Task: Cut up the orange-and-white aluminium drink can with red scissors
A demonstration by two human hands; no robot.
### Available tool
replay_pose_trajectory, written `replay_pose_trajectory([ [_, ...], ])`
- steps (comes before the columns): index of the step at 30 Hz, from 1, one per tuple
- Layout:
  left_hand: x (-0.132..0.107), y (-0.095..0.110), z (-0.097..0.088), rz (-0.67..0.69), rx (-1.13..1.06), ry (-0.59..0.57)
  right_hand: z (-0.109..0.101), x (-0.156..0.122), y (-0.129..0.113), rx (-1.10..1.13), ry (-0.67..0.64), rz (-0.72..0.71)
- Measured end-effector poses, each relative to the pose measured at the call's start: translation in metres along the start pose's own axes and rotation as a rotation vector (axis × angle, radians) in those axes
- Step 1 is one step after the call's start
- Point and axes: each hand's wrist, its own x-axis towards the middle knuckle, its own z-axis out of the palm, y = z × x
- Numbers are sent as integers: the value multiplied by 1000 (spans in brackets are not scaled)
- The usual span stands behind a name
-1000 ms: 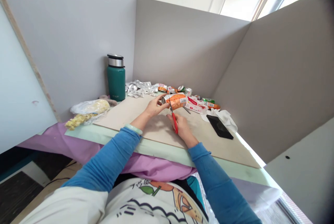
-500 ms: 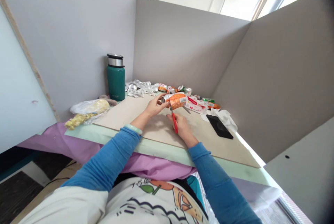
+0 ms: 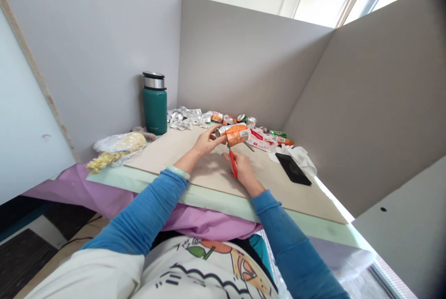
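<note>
My left hand (image 3: pixel 208 141) grips the left end of an orange drink can (image 3: pixel 239 135), which lies on its side in the air above the board. The fingers and thumb close around its silver end. In my right hand (image 3: pixel 242 169) is a pair of scissors (image 3: pixel 233 163) with red handles. Their blades point up and rest against the can's side near my left thumb. Whether the blades pass through the metal I cannot tell. Below both hands lies a beige board (image 3: pixel 212 176).
A green flask (image 3: pixel 155 108) stands at the back left, near a plastic bag with yellow contents (image 3: pixel 118 145). Crumpled cans (image 3: pixel 216 116) and silver scraps (image 3: pixel 186 116) line the back. A black phone (image 3: pixel 293 169) lies right, beside white tissue (image 3: pixel 303 157). Grey panels (image 3: pixel 251 57) enclose the table.
</note>
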Motion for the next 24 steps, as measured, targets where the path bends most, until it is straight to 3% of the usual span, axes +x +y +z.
replay_pose_trajectory([
  [24, -3, 10, -2, -42, 8, -18, -2, -1, 3, 111, -76, 1],
])
